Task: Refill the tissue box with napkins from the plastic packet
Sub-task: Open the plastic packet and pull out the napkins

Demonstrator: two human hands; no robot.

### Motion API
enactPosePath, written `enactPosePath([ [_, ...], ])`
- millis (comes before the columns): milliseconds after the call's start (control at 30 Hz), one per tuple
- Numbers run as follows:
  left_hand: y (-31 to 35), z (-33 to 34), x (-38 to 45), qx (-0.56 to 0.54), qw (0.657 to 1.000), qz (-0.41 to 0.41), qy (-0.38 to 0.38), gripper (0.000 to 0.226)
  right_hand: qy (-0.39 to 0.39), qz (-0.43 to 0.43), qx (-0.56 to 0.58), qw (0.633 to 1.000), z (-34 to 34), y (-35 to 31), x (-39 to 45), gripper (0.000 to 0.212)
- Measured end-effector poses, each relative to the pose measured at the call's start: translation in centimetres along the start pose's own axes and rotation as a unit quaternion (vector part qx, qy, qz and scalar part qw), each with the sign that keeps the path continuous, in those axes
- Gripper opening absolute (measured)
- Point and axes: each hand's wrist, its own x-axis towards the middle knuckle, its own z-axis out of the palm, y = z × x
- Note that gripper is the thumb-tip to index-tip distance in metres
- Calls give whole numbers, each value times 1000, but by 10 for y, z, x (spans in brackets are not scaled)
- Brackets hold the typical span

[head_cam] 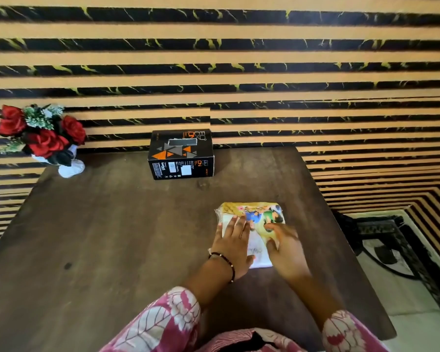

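Black tissue box [181, 153] (orange, grey triangles)

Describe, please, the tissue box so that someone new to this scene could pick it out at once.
On the dark wooden table, look along the far edge by the striped wall. The tissue box stands there, right of the red flowers. It alone is black with orange and grey triangles; the napkin packet is colourful plastic.

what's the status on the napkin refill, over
Left hand and right hand both flat on the plastic packet, neither gripping. Tissue box untouched at the table's far edge. Nothing between packet and box.
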Motion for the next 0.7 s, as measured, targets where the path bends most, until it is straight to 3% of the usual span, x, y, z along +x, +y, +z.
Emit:
enactPosePath([
  [133, -2, 17, 11, 35, 999, -13, -39, 79, -96, 0, -115, 989, 3, 5, 14, 41],
  [233, -4, 24, 11, 24, 999, -15, -35, 79, -101, -6, -171, 980, 2, 5, 21, 37],
  [333, -4, 25, 10, 3, 999, -20, -33, 79, -125, 33, -158, 979, 2, 4, 27, 27],
  [500, -2, 28, 9, -11, 999, -25, -31, 79, -146, 61, -132, 979, 9, 6, 33, 31],
  [700, -3, 28, 10, -26, 998, -29, -42, 81, -138, 17, -138, 981, 11, 8, 32, 24],
])
